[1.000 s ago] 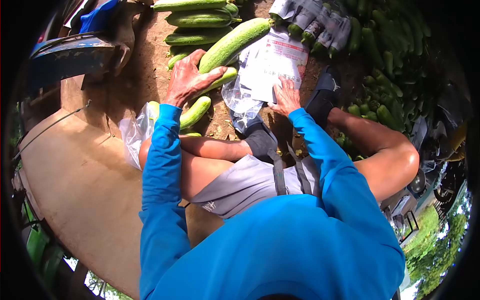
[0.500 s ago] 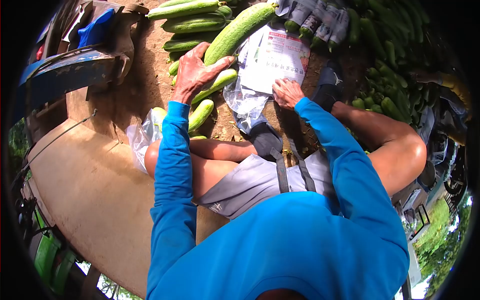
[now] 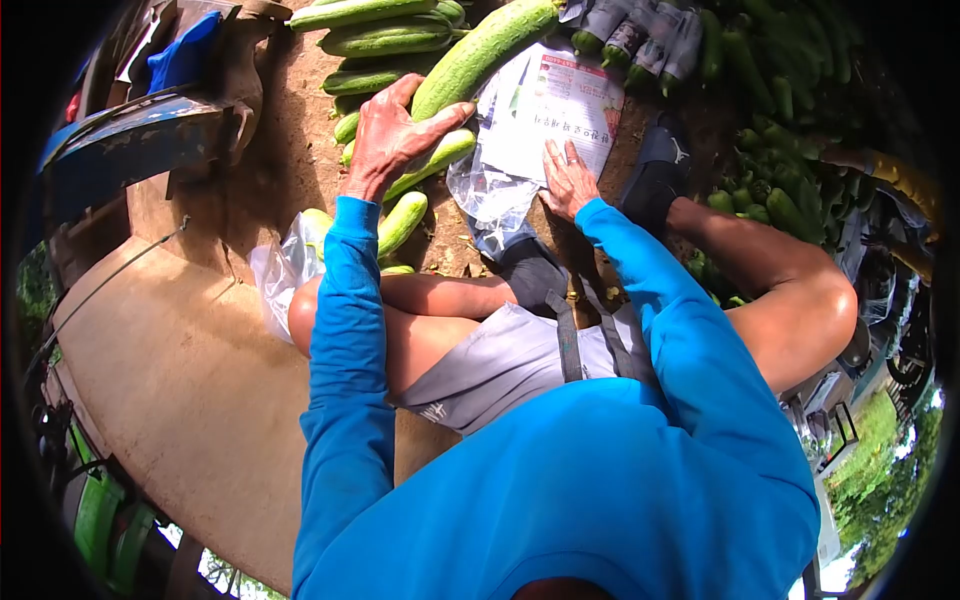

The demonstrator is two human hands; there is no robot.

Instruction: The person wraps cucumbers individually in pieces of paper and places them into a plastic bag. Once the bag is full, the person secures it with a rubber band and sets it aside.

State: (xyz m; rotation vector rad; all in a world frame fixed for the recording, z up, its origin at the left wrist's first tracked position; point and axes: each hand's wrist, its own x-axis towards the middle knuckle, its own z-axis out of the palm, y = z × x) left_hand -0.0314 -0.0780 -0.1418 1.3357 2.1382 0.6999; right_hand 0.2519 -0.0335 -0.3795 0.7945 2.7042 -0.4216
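Observation:
My left hand (image 3: 393, 138) is wrapped round the lower end of a long green gourd (image 3: 478, 55), thumb on one side and fingers on the other. The gourd slants up to the right, beside printed paper sheets (image 3: 560, 110). My right hand (image 3: 568, 180) rests on the paper's lower edge, its fingers spread and flat, holding nothing. A clear plastic bag (image 3: 490, 195) lies under the paper's lower left corner. Smaller green gourds (image 3: 402, 225) lie below and beside my left hand.
More gourds (image 3: 385, 38) are piled at the top left. Paper-wrapped ones (image 3: 650, 45) lie at the top right, near a dark heap of gourds (image 3: 785, 200). Another person's arm (image 3: 895, 175) shows at the right edge. A plastic bag (image 3: 290, 265) sits by my left knee.
The fingers of my right hand have straightened and spread on the paper. My left hand and the gourd have barely shifted.

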